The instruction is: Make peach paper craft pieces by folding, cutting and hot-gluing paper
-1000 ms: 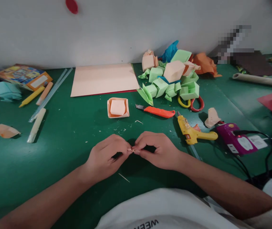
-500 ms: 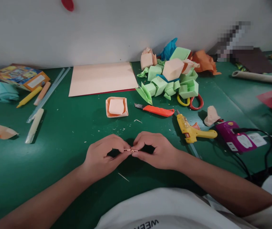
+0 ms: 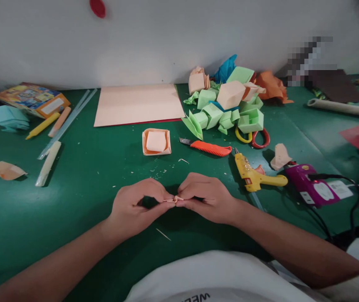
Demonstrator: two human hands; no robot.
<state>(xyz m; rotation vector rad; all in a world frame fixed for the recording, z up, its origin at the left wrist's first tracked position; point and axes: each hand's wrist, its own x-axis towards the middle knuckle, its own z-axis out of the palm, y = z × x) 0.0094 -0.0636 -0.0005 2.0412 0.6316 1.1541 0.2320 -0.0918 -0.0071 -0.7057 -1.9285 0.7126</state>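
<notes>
A small, narrow, folded peach-paper piece [image 3: 175, 199] is pinched in the closed fingertips of the left hand [image 3: 138, 205] and right hand [image 3: 209, 199], both equally near, its long axis running nine-to-three o'clock, a shallow peach-paper tray [image 3: 144, 146] lying at eleven o'clock

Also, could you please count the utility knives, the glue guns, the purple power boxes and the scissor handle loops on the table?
Utility knife: 1
Glue gun: 1
Purple power box: 1
Scissor handle loops: 2 (yellow loop, red loop)
Total: 5
</notes>
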